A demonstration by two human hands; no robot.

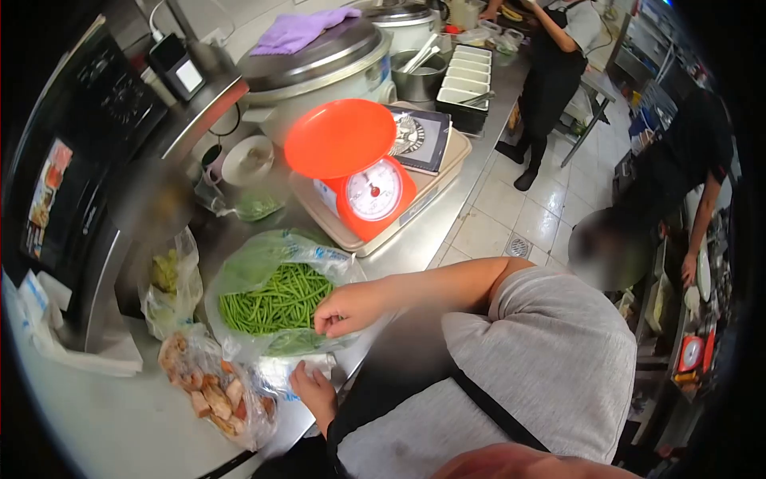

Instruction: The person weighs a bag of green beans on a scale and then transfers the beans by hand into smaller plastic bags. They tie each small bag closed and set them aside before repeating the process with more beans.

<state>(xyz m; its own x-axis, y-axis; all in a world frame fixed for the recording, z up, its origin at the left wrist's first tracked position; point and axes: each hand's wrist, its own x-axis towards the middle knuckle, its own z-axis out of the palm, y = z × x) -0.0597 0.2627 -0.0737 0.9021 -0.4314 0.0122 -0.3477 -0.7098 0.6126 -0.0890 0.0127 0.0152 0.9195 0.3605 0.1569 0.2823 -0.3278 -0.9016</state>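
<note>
Around the orange scale [375, 188] ran a steel bench [408, 254]. Above and right of the scale stood another person [550, 80] in a black apron. A big lidded pot [319, 72] sat just above the scale, and a flat, pale platform [453, 164] carried the scale itself. Below and left of the scale, an open, green-tinted bag [247, 263] lay spread out, with a heap of green beans [275, 299] inside it. Farther below and left of the scale was a clear bag [215, 391] of pale brown chunks, and well left of the scale a smaller bag [167, 275] of yellow-green pieces. A lilac cloth [307, 30] lay on the pot's lid, above the scale, while a dark-framed picture [419, 140] rested just right of the scale's pan. Below the scale, the right hand [347, 310] was at the beans' edge, its fingers curled in, the gap to the thumb narrow; whether they pinched a bean could not be told. Farther below the scale, the left hand [315, 395] was beside some shiny plastic wrap [278, 371], its fingers loosely bent; whether they gripped it could not be told.
</note>
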